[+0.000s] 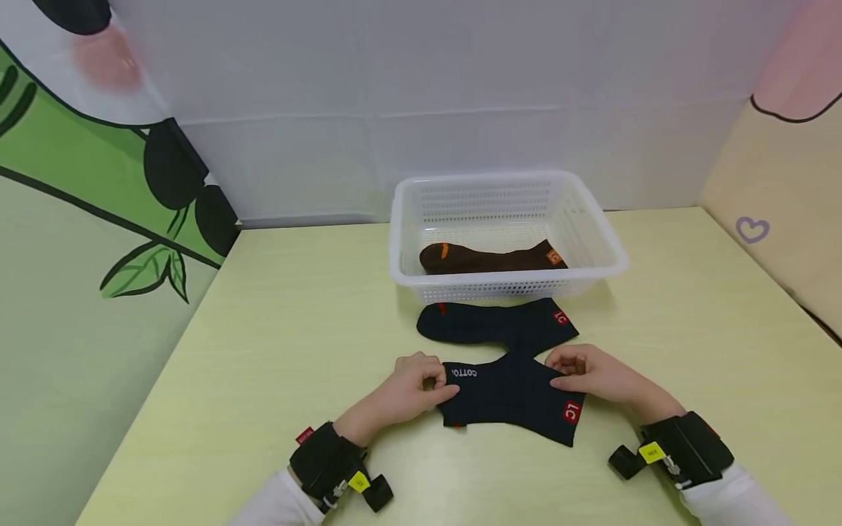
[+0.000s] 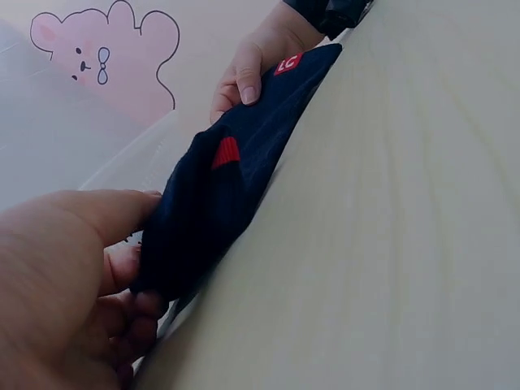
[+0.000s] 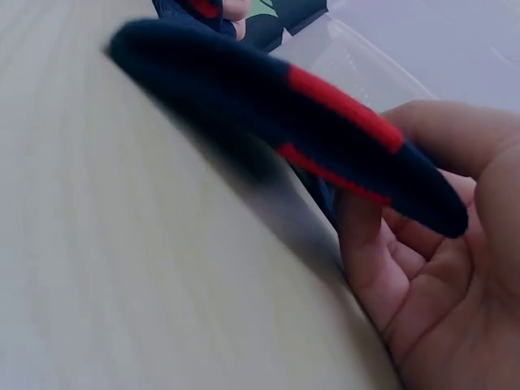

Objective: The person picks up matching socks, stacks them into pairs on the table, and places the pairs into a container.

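Note:
A navy sock point(image 1: 509, 394) with a red LC tag is stretched flat between both hands. The left hand point(image 1: 411, 391) pinches its left end, beside white lettering. At the cuff end, thumb and fingers of the right hand point(image 1: 592, 374) grip the upper edge. Just behind lies a second navy sock point(image 1: 487, 324), its toe pointing left; the two socks meet around the heels. In the left wrist view, a red patch shows on the held sock point(image 2: 207, 203). The right wrist view looks at the cuff point(image 3: 244, 81), raised off the table between thumb and fingers.
A white plastic basket point(image 1: 509, 279) stands behind the socks, close to the wall. Inside it lies a brown sock point(image 1: 493, 260) with orange marks. The pale wooden table point(image 1: 283, 329) meets printed walls on the left and right.

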Demonstrator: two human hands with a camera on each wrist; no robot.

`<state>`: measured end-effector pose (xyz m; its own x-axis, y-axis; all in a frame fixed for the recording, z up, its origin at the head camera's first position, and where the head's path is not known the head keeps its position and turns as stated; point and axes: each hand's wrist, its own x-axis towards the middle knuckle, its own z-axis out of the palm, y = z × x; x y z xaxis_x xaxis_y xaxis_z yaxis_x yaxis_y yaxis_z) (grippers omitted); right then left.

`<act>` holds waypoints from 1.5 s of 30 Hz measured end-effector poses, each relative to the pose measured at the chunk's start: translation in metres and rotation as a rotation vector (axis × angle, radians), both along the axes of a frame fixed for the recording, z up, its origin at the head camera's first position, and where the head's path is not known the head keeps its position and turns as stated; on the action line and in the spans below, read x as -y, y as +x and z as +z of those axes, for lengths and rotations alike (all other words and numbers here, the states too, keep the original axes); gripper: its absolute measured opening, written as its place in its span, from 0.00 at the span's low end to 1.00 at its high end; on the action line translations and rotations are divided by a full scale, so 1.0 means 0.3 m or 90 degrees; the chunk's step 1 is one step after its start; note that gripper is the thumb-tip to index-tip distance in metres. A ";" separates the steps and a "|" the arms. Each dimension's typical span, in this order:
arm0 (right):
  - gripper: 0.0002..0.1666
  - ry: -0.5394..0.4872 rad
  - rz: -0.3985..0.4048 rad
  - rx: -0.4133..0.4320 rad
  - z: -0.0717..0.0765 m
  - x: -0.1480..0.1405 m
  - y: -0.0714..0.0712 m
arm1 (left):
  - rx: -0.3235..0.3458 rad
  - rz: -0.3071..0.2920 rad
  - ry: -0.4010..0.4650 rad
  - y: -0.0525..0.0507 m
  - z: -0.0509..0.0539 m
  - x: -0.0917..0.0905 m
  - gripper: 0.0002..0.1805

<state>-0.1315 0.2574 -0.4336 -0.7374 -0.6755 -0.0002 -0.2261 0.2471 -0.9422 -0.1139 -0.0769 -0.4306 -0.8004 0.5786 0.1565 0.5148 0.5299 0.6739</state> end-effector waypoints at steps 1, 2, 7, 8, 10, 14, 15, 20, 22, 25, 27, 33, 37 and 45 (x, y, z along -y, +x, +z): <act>0.10 -0.009 -0.006 0.007 -0.004 -0.006 0.005 | 0.000 0.004 0.004 0.000 -0.002 -0.002 0.18; 0.10 -0.021 -0.009 0.015 -0.008 -0.011 0.010 | -0.004 0.010 0.009 -0.001 -0.007 -0.002 0.18; 0.10 -0.040 -0.048 0.005 -0.012 -0.033 0.025 | 0.004 0.028 0.043 -0.006 -0.018 0.000 0.24; 0.10 -0.034 -0.060 -0.004 -0.012 -0.037 0.025 | 0.006 0.028 0.045 -0.006 -0.019 0.001 0.25; 0.09 -0.013 -0.087 -0.026 -0.011 -0.046 0.020 | 0.007 0.021 0.045 -0.006 -0.015 0.003 0.26; 0.08 0.024 -0.134 -0.060 -0.014 -0.069 0.008 | -0.004 0.009 0.021 -0.006 -0.010 0.006 0.21; 0.08 0.032 -0.143 -0.069 -0.015 -0.075 0.006 | -0.008 0.006 0.022 -0.007 -0.013 0.007 0.19; 0.08 0.069 -0.161 -0.105 -0.016 -0.092 0.002 | 0.000 0.020 0.060 -0.017 -0.017 0.012 0.13; 0.08 0.087 -0.162 -0.121 -0.013 -0.091 0.003 | 0.012 0.019 0.078 -0.020 -0.017 0.013 0.11; 0.08 0.131 -0.172 -0.168 -0.008 -0.088 0.005 | 0.016 0.003 0.079 -0.023 -0.019 0.015 0.11; 0.09 0.155 -0.181 -0.201 -0.004 -0.085 0.006 | 0.012 0.001 0.061 -0.023 -0.020 0.016 0.11; 0.10 0.191 -0.195 -0.246 0.000 -0.079 0.007 | 0.010 0.029 0.018 -0.022 -0.028 0.015 0.10; 0.12 0.203 -0.201 -0.277 -0.003 -0.078 0.006 | -0.020 0.058 0.019 -0.025 -0.034 0.014 0.09; 0.20 0.117 -0.186 -0.428 -0.002 -0.078 0.003 | -0.055 0.065 0.076 -0.031 -0.035 0.015 0.11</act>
